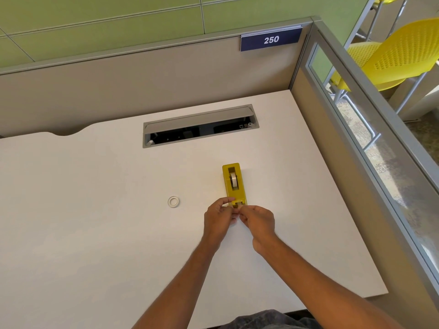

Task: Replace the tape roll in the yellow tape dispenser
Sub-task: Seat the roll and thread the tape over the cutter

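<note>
The yellow tape dispenser (234, 184) lies on the white desk (95, 222), its cutter end toward me. A tape roll (233, 179) sits upright in its well. Both hands meet at the cutter end. My left hand (219, 222) has its thumb and fingers on the dispenser's near left corner. My right hand (257, 222) pinches something small just below the cutter, likely the tape's loose end; the tape itself is too thin to make out. A small white ring, a bare tape core (173, 201), lies flat on the desk to the left of the hands.
A grey cable hatch (200, 125) is open in the desk behind the dispenser. Beige partition walls close off the back and right, with a blue sign reading 250 (271, 39). A yellow chair (394, 60) stands beyond the right partition.
</note>
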Demonstrator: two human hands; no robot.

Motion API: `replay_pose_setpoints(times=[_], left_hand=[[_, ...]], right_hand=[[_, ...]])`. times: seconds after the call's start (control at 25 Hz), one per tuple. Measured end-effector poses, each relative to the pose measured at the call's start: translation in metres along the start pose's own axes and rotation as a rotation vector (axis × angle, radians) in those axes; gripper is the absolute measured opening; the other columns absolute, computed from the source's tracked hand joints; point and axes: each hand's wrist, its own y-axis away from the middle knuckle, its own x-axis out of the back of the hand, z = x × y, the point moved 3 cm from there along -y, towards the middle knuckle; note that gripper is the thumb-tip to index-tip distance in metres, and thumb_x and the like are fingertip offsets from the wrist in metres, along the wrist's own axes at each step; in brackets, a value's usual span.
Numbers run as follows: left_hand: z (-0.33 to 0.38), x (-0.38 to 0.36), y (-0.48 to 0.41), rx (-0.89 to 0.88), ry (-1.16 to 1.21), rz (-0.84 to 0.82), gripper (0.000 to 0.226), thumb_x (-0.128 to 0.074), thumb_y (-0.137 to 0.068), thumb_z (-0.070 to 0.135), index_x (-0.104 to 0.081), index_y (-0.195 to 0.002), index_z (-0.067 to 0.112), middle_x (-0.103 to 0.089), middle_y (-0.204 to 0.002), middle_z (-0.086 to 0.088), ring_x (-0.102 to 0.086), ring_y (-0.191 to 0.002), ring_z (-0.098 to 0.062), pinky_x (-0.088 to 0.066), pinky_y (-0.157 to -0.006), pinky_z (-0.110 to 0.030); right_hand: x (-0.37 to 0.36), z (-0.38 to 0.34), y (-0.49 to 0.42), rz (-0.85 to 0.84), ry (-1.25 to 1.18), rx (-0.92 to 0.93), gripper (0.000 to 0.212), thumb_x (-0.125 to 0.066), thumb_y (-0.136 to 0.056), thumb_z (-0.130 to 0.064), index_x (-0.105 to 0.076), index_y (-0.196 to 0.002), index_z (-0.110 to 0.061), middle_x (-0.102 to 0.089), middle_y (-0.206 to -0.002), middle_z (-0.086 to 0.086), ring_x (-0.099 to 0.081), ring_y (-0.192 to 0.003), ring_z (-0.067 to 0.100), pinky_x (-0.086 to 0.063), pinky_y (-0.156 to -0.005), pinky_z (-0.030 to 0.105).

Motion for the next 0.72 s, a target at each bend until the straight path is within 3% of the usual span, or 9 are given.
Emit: replay_pose_setpoints(times=[0.32, 0.72], left_hand=[[0.000, -0.001, 0.000, 0.002, 0.014, 0.029, 0.032, -0.055, -0.109, 0.015, -0.079, -0.127, 0.024, -0.087, -0.105, -0.005, -0.085, -0.097, -0.024, -0.071, -0.093, -0.045], [0.004, -0.005, 0.003, -0.010, 0.001, 0.084, 0.021, -0.069, -0.108, 0.034, -0.080, -0.122, 0.022, -0.087, -0.097, -0.004, -0.085, -0.092, -0.024, -0.072, -0.090, -0.045]], right_hand=[[0.004, 0.012, 0.006, 0.015, 0.002, -0.002, 0.013, -0.081, -0.091, -0.020, -0.082, -0.079, -0.014, -0.079, -0.087, 0.016, -0.066, -0.078, 0.020, -0.059, -0.077, 0.035], [0.008, 0.018, 0.003, 0.034, 0.000, 0.003, 0.016, -0.079, -0.093, -0.022, -0.082, -0.078, -0.017, -0.075, -0.066, -0.003, -0.067, -0.076, 0.017, -0.058, -0.071, 0.030]])
